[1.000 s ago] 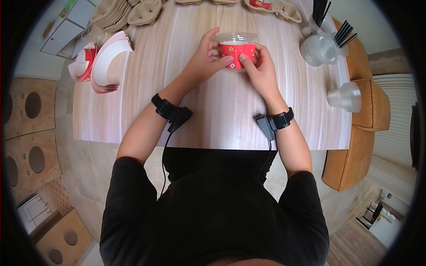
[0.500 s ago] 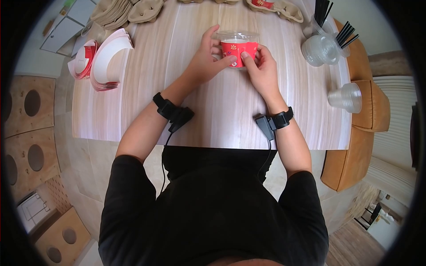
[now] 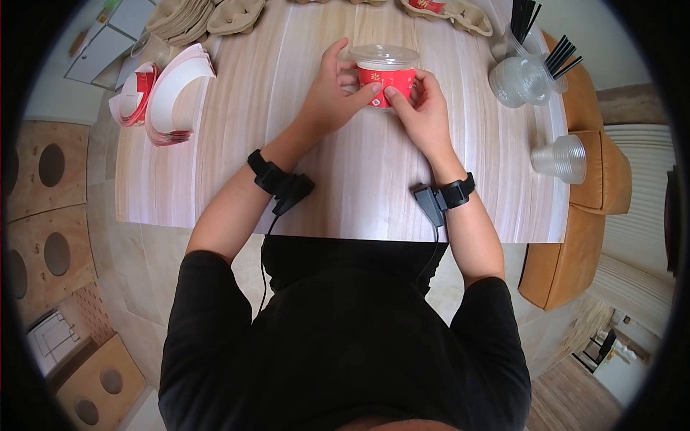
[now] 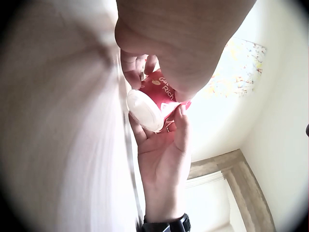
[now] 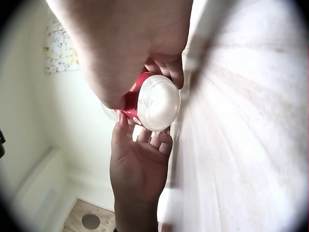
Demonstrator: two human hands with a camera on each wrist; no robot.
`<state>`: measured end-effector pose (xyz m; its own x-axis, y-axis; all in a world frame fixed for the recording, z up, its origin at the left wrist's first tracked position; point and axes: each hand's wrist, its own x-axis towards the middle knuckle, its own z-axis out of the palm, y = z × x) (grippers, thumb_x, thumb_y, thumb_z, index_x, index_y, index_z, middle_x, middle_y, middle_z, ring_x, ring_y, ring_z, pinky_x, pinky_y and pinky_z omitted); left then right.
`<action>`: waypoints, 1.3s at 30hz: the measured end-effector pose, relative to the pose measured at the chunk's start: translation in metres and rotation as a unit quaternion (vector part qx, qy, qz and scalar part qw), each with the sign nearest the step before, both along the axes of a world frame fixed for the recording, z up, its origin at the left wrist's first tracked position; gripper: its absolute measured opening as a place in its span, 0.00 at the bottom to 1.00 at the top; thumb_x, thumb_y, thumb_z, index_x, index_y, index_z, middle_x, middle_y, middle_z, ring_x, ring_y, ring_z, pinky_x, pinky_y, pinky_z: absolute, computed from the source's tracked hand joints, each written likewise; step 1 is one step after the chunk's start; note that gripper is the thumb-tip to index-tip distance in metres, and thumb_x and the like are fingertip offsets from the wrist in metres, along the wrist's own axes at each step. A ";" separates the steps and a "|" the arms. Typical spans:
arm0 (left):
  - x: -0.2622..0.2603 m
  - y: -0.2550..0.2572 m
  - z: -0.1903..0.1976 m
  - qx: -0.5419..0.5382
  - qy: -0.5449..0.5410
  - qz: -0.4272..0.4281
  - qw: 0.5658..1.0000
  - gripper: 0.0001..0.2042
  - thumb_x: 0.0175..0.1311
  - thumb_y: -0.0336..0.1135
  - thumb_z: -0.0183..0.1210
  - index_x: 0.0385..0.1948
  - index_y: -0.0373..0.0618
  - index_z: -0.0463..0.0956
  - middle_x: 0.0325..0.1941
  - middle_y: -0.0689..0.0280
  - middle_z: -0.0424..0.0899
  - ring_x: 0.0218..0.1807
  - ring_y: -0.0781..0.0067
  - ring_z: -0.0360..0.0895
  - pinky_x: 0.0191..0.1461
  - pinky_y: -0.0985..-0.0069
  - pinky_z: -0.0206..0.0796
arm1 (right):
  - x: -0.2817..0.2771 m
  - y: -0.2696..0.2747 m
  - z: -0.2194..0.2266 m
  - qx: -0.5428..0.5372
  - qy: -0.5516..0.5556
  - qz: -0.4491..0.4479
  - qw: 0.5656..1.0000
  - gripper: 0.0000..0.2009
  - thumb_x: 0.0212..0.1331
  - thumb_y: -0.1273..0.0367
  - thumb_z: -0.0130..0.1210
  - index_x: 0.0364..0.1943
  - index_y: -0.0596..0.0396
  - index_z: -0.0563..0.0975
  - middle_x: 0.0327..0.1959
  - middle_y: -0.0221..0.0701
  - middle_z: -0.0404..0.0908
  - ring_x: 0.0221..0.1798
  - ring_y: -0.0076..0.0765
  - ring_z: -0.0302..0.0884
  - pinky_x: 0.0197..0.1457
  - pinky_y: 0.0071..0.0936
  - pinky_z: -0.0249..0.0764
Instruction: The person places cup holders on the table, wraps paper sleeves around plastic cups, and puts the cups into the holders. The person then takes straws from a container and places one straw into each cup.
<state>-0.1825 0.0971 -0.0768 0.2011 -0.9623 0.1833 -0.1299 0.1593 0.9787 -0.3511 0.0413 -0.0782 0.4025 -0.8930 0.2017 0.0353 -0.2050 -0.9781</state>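
cup (image 3: pixel 386 53) in red sleeve (image 3: pixel 392 77), over the table (image 3: pixel 359 194) well beyond its near edge in the head view, is clamped between left hand (image 3: pixel 336 97) and right hand (image 3: pixel 427 118); fitting the sleeve seems in hand, next calling for even pressure. white mark (image 3: pixel 376 102), more hidden half a second ago, shows clearer. left wrist view: right thumb (image 4: pixel 182 117) touches the sleeve. right wrist view: cup base (image 5: pixel 159 102) shows.

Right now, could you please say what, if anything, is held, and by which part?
The left hand and right hand hold a clear plastic cup by its red sleeve.

2 cabled black wristbands (image 3: pixel 458 194) accompany a seemingly plain black top (image 3: pixel 345 337).
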 end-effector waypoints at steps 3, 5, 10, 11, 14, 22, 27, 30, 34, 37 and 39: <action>0.001 -0.001 -0.003 -0.023 -0.040 0.027 0.999 0.45 0.53 0.31 0.66 0.67 0.35 0.42 0.53 0.50 0.70 0.50 0.66 0.75 0.44 0.73 0.75 | -0.001 0.000 -0.002 -0.014 0.028 0.004 0.999 0.25 0.53 0.70 0.65 0.52 0.66 0.66 0.46 0.42 0.79 0.47 0.29 0.79 0.48 0.24 0.77; -0.003 0.001 0.001 -0.028 -0.030 0.029 0.999 0.44 0.53 0.31 0.65 0.67 0.34 0.41 0.53 0.49 0.71 0.50 0.65 0.76 0.45 0.72 0.76 | 0.000 0.003 0.004 -0.042 0.041 -0.008 0.998 0.27 0.51 0.69 0.66 0.52 0.65 0.66 0.45 0.42 0.79 0.46 0.31 0.79 0.48 0.25 0.77; -0.003 0.003 0.004 -0.036 -0.023 0.021 0.999 0.43 0.55 0.28 0.62 0.67 0.31 0.39 0.54 0.45 0.73 0.51 0.62 0.77 0.49 0.71 0.76 | 0.002 0.004 0.005 -0.084 0.065 -0.027 0.994 0.27 0.50 0.68 0.67 0.52 0.65 0.66 0.42 0.43 0.80 0.46 0.34 0.80 0.48 0.26 0.77; -0.004 0.003 0.005 -0.035 -0.025 0.018 0.999 0.42 0.56 0.28 0.61 0.67 0.31 0.38 0.55 0.45 0.73 0.52 0.61 0.77 0.50 0.71 0.75 | 0.002 0.004 0.004 -0.094 0.069 -0.029 0.993 0.28 0.50 0.68 0.67 0.52 0.65 0.66 0.42 0.43 0.80 0.46 0.35 0.80 0.48 0.27 0.77; -0.005 0.007 0.010 -0.027 -0.031 0.006 0.999 0.42 0.57 0.27 0.59 0.68 0.31 0.36 0.56 0.43 0.73 0.53 0.59 0.77 0.51 0.71 0.75 | 0.001 0.005 0.009 -0.069 0.115 -0.051 0.990 0.28 0.50 0.66 0.67 0.51 0.66 0.66 0.43 0.44 0.80 0.46 0.36 0.80 0.48 0.27 0.77; -0.009 0.005 0.001 -0.046 0.002 0.015 0.999 0.31 0.60 0.27 0.58 0.62 0.34 0.50 0.53 0.47 0.75 0.53 0.62 0.77 0.49 0.71 0.75 | -0.001 0.002 0.009 -0.066 0.071 -0.067 0.993 0.27 0.52 0.65 0.66 0.51 0.67 0.67 0.43 0.45 0.80 0.44 0.33 0.81 0.45 0.25 0.77; -0.008 -0.002 -0.011 -0.103 0.040 -0.009 0.994 0.15 0.61 0.27 0.59 0.42 0.37 0.62 0.45 0.56 0.75 0.48 0.72 0.76 0.44 0.76 0.76 | -0.001 0.002 0.010 -0.067 0.057 -0.070 0.994 0.27 0.53 0.65 0.66 0.51 0.67 0.67 0.42 0.45 0.81 0.43 0.31 0.81 0.44 0.24 0.77; -0.007 -0.001 -0.010 -0.055 0.095 -0.053 0.993 0.11 0.61 0.26 0.59 0.38 0.35 0.65 0.45 0.59 0.73 0.47 0.74 0.76 0.44 0.77 0.76 | -0.001 0.002 0.008 -0.069 0.049 -0.066 0.994 0.28 0.53 0.65 0.66 0.51 0.68 0.67 0.40 0.44 0.81 0.42 0.31 0.81 0.43 0.24 0.78; -0.007 0.000 -0.010 -0.059 0.047 -0.048 0.996 0.06 0.65 0.23 0.54 0.38 0.39 0.66 0.42 0.65 0.74 0.45 0.82 0.73 0.45 0.83 0.71 | 0.000 0.002 0.007 -0.065 0.066 -0.070 0.993 0.29 0.51 0.64 0.67 0.51 0.68 0.66 0.40 0.44 0.81 0.40 0.30 0.81 0.42 0.23 0.78; -0.009 -0.001 -0.009 -0.081 0.001 -0.026 0.996 0.04 0.65 0.24 0.54 0.37 0.39 0.67 0.42 0.67 0.73 0.44 0.82 0.73 0.45 0.82 0.71 | -0.001 0.002 0.008 -0.063 0.080 -0.073 0.992 0.30 0.50 0.64 0.68 0.51 0.67 0.66 0.40 0.44 0.81 0.40 0.30 0.81 0.41 0.23 0.78; -0.010 0.000 -0.007 -0.082 -0.007 -0.015 0.997 0.05 0.62 0.26 0.57 0.31 0.36 0.70 0.41 0.60 0.71 0.44 0.73 0.74 0.42 0.77 0.76 | -0.002 0.002 0.009 -0.059 0.091 -0.073 0.991 0.30 0.50 0.64 0.68 0.51 0.67 0.65 0.40 0.44 0.81 0.39 0.31 0.81 0.41 0.23 0.78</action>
<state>-0.1923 0.0966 -0.0835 0.1697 -0.9246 0.3410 -0.1368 0.3206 0.9373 -0.3526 0.0434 -0.0689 0.3099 -0.9190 0.2437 -0.1778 -0.3078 -0.9347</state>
